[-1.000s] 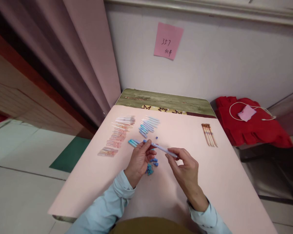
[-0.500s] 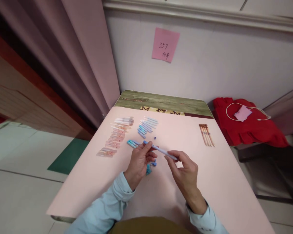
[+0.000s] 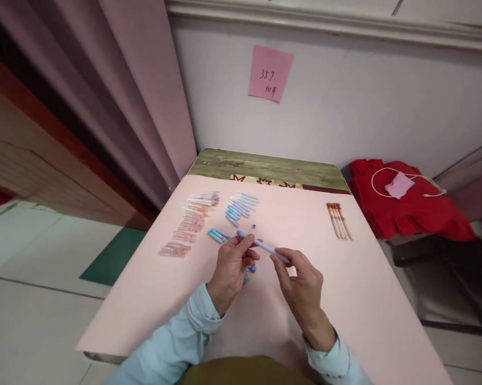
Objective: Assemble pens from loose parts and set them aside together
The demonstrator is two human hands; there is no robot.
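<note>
At the far left a curtain (image 3: pixel 116 96) hung beside the wall, with a green mat (image 3: pixel 112 254) on the floor below it. The pink bench (image 3: pixel 164 299) carried a column of pink pens (image 3: pixel 186 230) near its left edge, with a bundle of pale tubes (image 3: pixel 203 199) just beyond them. To their right lay a loose fan of blue pens (image 3: pixel 241 206), and nearer the person two teal pens (image 3: pixel 219 235) rested side by side, just beside the left hand.

The left hand (image 3: pixel 230 267) was curled, thumb and fingers pinching a pen (image 3: pixel 262 246) near its blue end. The pen was held above the middle of the bench, slanting down from left to right. A few blue caps (image 3: pixel 251 269) lay on the bench, partly hidden under the left hand, and a single small blue bead (image 3: pixel 254 226) sat apart, just beyond the pen. The right hand (image 3: pixel 300 280) pinched the pen's other end between thumb and forefinger, its remaining fingers folded in.

A pink note (image 3: pixel 269 73) was stuck to the wall above. Farther right, four brown pens (image 3: pixel 338 220) lay together, well apart from the hands. Beyond the bench's right edge lay a red cloth (image 3: pixel 409 214), with a white cable (image 3: pixel 379 179) and a pink slip (image 3: pixel 399 185) on top of it.
</note>
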